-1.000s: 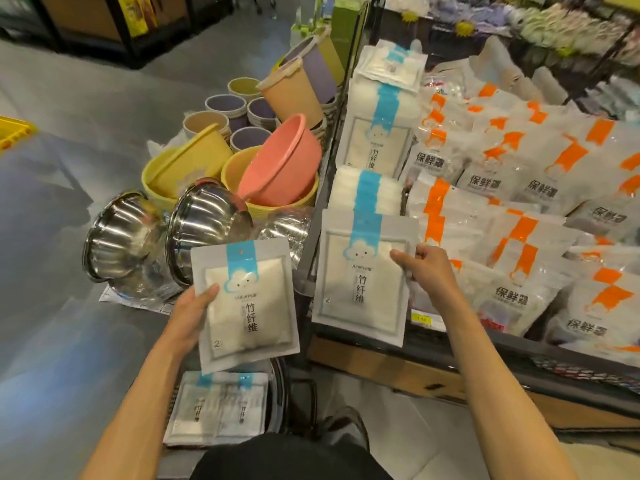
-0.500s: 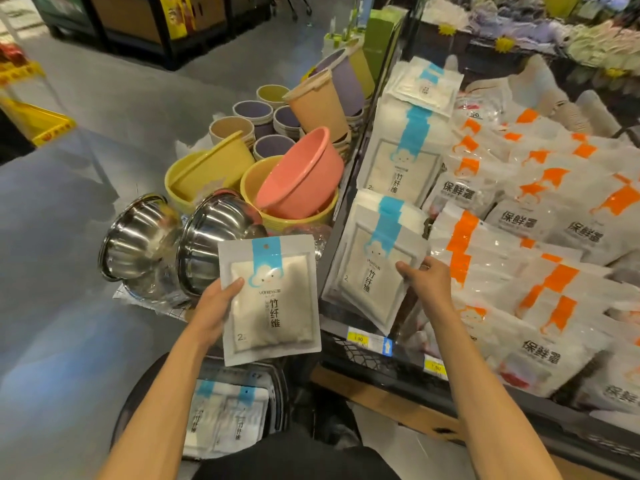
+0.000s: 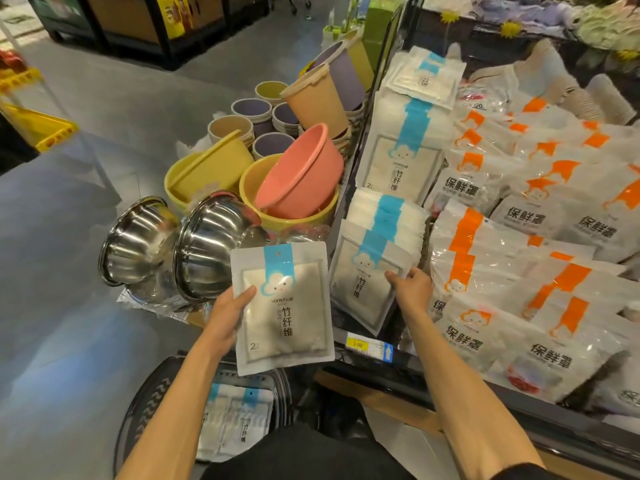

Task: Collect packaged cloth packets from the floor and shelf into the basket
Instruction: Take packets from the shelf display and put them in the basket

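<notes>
Left hand [image 3: 230,313] holds one upright packet [image 3: 282,306] directly above the basket [image 3: 138,410]; right hand [image 3: 412,289] grips the front packet [image 3: 363,285] on the shelf [image 3: 408,362].

Left hand [image 3: 228,313] and right hand [image 3: 412,289] bare, forearms uncovered. Black garment [image 3: 304,459] at 6 o'clock; dark fabric edge [image 3: 519,474] at 5 o'clock.

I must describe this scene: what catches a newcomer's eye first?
The white flat cloth packet with a blue stripe, held at centre by the left hand. Right of it, the right hand grips a second such packet at the front of the shelf. Behind, a round pink plastic basin lies tilted in a yellow basin.
</notes>
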`<state>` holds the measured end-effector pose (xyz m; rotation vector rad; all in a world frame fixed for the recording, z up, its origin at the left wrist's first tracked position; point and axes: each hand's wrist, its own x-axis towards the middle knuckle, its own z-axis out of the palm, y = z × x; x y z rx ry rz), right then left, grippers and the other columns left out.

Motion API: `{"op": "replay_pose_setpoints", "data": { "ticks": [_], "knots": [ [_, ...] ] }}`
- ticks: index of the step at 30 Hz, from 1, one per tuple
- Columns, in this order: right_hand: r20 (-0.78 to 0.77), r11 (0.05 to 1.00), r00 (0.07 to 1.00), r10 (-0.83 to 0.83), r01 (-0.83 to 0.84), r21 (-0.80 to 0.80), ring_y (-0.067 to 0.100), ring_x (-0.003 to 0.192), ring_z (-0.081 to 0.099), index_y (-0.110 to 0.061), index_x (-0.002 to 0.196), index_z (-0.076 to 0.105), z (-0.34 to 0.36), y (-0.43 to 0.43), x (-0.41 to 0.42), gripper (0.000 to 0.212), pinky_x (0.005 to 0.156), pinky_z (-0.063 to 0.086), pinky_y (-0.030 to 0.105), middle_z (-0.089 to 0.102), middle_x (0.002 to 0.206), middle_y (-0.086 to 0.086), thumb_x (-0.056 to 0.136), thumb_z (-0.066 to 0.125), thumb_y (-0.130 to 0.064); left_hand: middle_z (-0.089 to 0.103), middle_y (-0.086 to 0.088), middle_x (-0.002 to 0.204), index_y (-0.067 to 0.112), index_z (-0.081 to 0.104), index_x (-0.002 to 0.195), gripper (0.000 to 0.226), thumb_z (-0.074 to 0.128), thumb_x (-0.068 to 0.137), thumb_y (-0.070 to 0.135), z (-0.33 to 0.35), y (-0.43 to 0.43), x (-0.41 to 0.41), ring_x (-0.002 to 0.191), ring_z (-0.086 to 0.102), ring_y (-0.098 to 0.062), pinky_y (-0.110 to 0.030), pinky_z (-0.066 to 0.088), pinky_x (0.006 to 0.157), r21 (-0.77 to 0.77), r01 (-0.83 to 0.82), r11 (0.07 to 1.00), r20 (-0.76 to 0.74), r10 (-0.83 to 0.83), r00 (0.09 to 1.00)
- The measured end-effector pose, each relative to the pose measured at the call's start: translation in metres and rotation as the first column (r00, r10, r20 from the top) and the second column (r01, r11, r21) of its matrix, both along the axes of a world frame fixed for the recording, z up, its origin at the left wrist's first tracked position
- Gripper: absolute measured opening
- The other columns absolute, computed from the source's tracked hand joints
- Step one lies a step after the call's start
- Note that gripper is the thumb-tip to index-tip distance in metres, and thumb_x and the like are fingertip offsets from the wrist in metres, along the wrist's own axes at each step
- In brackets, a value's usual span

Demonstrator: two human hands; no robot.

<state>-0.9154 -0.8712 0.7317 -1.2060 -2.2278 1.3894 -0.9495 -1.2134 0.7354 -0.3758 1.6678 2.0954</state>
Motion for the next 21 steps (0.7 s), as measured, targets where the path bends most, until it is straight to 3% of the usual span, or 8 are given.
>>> {"op": "replay_pose_setpoints", "data": {
  "ticks": [4,9,13,17,21],
  "knots": [
    [-0.022,0.998,1.0,-0.013,0.014,0.057,0.024,0.082,0.064,-0.01,0.089,0.068,-0.004,-0.009,-0.003,0.014,0.074,0.053,0.035,0.07,0.089,0.008,0.082,0.077,-0.018,0.077,-0.007,0.106,0.014,0.064,0.117,0.02,0.053,0.101,0.009,-0.002,0.0,0.002,0.093,0.074,-0.021,-0.033,0.062,0.071,0.043,-0.044,0.998,0.02,0.043,0.999],
    [0.049,0.997,0.999,-0.023,0.019,0.074,0.025,0.079,0.065,-0.005,0.088,0.071,-0.01,-0.011,-0.007,0.02,0.072,0.056,0.036,0.069,0.085,0.008,0.079,0.08,-0.02,0.076,-0.007,0.107,0.016,0.064,0.118,0.021,0.053,0.101,0.01,-0.002,0.002,-0.002,0.095,0.074,-0.021,-0.032,0.062,0.07,0.057,-0.047,0.997,0.016,0.046,0.999],
    [0.05,0.997,0.998,-0.045,0.042,0.06,0.021,0.077,0.06,-0.007,0.084,0.069,-0.009,-0.008,-0.007,0.017,0.069,0.05,0.031,0.063,0.08,0.004,0.079,0.081,-0.018,0.076,-0.007,0.107,0.015,0.065,0.118,0.021,0.053,0.102,0.01,-0.002,0.006,-0.002,0.095,0.074,-0.021,-0.032,0.062,0.069,0.073,-0.045,0.996,0.01,0.045,0.999],
    [0.04,0.997,0.998,-0.038,0.035,0.07,0.022,0.078,0.062,-0.012,0.079,0.065,-0.012,-0.007,-0.006,0.018,0.073,0.055,0.037,0.063,0.079,0.003,0.079,0.081,-0.019,0.078,-0.006,0.101,0.014,0.065,0.116,0.02,0.052,0.102,0.009,-0.004,0.009,0.002,0.088,0.075,-0.019,-0.03,0.061,0.065,0.089,-0.059,0.994,0.012,0.058,0.998],
    [0.028,0.997,0.999,-0.035,0.033,0.069,0.023,0.076,0.061,-0.008,0.078,0.064,-0.014,-0.007,-0.006,0.02,0.067,0.047,0.032,0.06,0.075,0.003,0.082,0.079,-0.02,0.076,-0.009,0.108,0.014,0.064,0.12,0.022,0.054,0.101,0.01,-0.007,0.009,0.002,0.093,0.075,-0.022,-0.033,0.062,0.07,0.093,-0.068,0.993,0.019,0.067,0.998]
  ]
}}
